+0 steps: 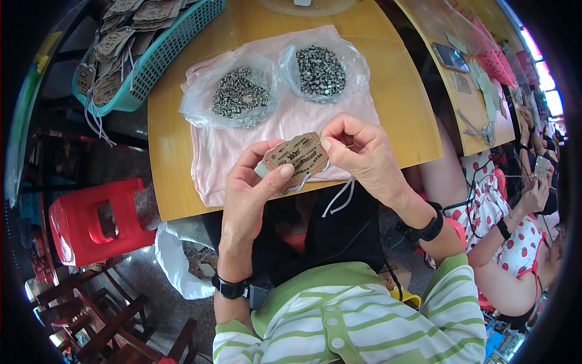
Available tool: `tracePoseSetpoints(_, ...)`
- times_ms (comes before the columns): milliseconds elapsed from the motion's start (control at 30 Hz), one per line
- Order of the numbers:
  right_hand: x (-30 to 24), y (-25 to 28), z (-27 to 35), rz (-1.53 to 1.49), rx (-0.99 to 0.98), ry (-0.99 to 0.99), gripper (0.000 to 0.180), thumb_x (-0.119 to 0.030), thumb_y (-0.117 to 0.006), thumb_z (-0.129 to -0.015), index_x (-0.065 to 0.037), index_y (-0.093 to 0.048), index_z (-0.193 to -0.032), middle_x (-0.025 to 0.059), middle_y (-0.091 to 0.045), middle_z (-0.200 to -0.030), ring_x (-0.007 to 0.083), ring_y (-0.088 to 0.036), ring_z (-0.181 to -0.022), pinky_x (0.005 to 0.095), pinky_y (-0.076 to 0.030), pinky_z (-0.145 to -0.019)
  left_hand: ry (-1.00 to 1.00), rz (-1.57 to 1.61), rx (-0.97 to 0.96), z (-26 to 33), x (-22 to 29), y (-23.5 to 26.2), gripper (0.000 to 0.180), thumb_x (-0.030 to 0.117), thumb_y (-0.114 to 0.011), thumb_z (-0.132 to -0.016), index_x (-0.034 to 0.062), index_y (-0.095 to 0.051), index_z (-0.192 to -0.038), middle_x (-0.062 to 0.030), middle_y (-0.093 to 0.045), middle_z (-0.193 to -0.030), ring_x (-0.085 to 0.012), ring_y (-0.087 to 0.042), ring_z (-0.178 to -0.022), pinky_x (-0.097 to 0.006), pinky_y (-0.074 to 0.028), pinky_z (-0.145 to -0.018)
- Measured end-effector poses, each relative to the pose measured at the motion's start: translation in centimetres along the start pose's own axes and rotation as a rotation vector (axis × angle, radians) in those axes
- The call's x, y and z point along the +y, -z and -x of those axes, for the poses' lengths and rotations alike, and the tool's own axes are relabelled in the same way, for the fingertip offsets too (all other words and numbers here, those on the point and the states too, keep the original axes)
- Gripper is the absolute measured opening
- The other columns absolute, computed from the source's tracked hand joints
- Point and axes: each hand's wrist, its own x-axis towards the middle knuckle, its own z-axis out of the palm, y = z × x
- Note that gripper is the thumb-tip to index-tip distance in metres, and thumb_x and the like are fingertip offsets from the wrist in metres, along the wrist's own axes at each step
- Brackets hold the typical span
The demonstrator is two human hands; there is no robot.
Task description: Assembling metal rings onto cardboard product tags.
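Head view: my left hand pinches brown printed cardboard hang tag at its left end, thumb closed over face. My right hand closes fingertips on tag's right end, white string dangling beneath. Tag held above near edge of wooden desk, between both hands, long axis left-right, slightly tilted. Just beyond: pink cloth, two clear plastic bags of small metal pieces, nearer my left.

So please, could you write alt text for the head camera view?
Left hand and right hand hold a brown card tag with white string over a pink cloth on a wooden table. Two clear bags of small metal pieces lie beyond.
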Motion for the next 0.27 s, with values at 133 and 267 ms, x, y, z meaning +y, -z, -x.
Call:
tracePoseSetpoints(133, 0.2, -0.2, 0.3, -0.099, 0.006, 0.005, 0.007, -0.008, -0.06, -0.089, -0.002, -0.059, -0.086, -0.0061, -0.054, -0.077, -0.0002, -0.045, -0.067, 0.0161, -0.039, -0.059, 0.138, 0.226, 0.008, 0.2, -0.4, -0.8, 0.032, 0.011, -0.069, -0.084, 0.0011, -0.057, -0.111, -0.008, -0.064, -0.103, -0.0151, -0.064, -0.091, -0.032, -0.057, -0.076)
tracePoseSetpoints(267, -1.0, 0.2, 0.5, -0.044, -0.133, -0.124, 0.012, -0.013, -0.063, -0.089, -0.004, -0.059, -0.095, -0.0042, -0.056, -0.087, 0.0037, -0.052, -0.08, 0.0181, -0.043, -0.073, 0.125, 0.176, 0.052, 0.1, -0.4, -0.4, 0.033, 0.013, -0.068, -0.084, 0.0005, -0.056, -0.113, -0.0112, -0.065, -0.105, -0.0179, -0.065, -0.092, -0.032, -0.058, -0.073)
